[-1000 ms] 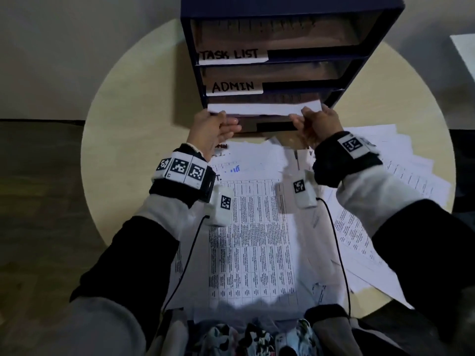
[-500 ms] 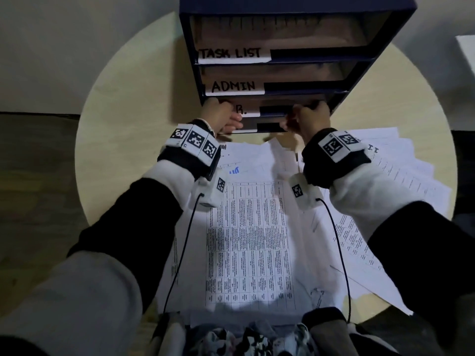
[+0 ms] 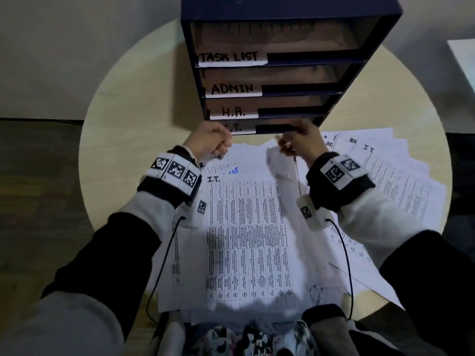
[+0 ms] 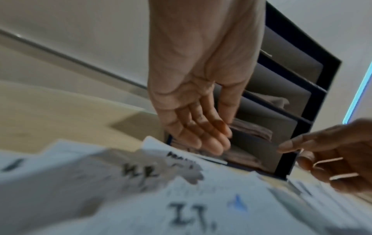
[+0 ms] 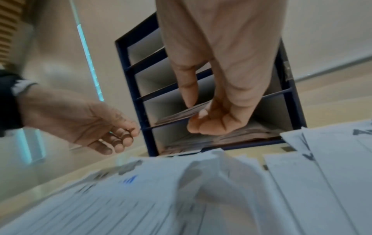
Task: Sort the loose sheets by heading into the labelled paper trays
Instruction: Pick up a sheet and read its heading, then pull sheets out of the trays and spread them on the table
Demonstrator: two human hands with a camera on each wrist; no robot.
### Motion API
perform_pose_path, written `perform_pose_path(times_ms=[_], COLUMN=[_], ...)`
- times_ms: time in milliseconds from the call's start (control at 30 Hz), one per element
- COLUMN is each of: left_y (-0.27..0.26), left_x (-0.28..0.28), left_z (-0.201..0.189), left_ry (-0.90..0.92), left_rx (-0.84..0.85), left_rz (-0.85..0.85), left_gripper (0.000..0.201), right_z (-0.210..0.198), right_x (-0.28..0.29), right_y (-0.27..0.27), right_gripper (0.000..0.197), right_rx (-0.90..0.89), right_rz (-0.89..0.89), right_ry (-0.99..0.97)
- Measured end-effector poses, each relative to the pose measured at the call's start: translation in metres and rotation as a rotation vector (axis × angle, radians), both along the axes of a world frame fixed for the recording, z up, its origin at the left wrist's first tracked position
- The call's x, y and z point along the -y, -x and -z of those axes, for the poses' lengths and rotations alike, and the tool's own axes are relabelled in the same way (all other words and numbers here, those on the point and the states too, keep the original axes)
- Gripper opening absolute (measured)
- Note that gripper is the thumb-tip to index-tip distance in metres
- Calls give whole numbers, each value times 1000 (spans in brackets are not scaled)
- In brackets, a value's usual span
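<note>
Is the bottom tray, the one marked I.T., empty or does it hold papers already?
It holds papers. The right wrist view shows a stack of sheets lying inside the bottom tray; both upper trays look empty.

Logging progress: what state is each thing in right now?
Left hand: open, empty.
Right hand: fingers curled at the tray fronts; grip unclear.
H.R. tray: holds sheets.
I.T. tray: holds sheets.
Loose sheets: unsorted, overlapping on the table.
</note>
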State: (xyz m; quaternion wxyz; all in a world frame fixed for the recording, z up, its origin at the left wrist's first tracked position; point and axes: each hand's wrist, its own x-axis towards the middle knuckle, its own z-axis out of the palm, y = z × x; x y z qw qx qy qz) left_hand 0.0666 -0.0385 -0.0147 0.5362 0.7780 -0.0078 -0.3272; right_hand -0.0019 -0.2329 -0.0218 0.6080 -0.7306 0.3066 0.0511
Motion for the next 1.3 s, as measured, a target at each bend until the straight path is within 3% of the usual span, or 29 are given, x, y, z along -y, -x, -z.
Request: perform_pose_path(times_ms=[100, 167, 233, 333, 433, 533, 600, 833, 900, 967, 1067, 1200, 1300], left_y=[17, 25, 32, 39, 46, 51, 52, 58, 59, 54, 50, 53, 55], left_x=[-15, -20, -23, -24, -21, -20, -23, -40, -39, -41, -40, -26, -9], left_z=[11, 15, 16, 20, 23, 23, 24, 31, 33, 38, 42, 41, 40], left_ry=[-98, -236, -374, -419, -371, -343, -290, -16, -152, -354, -561, -691, -635], left_rx=[-50, 3, 87, 145, 136, 194, 182, -147, -25, 141, 199, 260, 356], left_rz=[107, 238, 359, 424, 395, 404, 379, 181, 200, 220, 273, 352, 371], left_gripper=[21, 18, 12, 17, 14, 4, 10, 14, 18, 36, 56, 40, 22], right_z=[5, 10, 20, 22, 22, 24, 23, 23, 23, 24, 25, 17, 14], right_x=[-16, -25, -33, -38, -36, -33, -29, 2, 10, 13, 13, 11, 13], right_y=[25, 37, 44, 51, 56, 65, 73, 79, 78, 82, 91, 102, 101], right_gripper=[32, 30, 40, 64, 67, 45, 29, 25, 24, 21, 19, 42, 39], right_rx=[-74, -122, -201, -315, -320, -184, -80, -15, 12, 27, -24, -168, -211], right_rz=[-317, -470, -574, -676, -635, -570, -576, -439, -372, -335, -400, -642, -667], right_ry=[266, 419, 536, 689, 681, 613, 621, 809, 855, 899, 1003, 1007, 952])
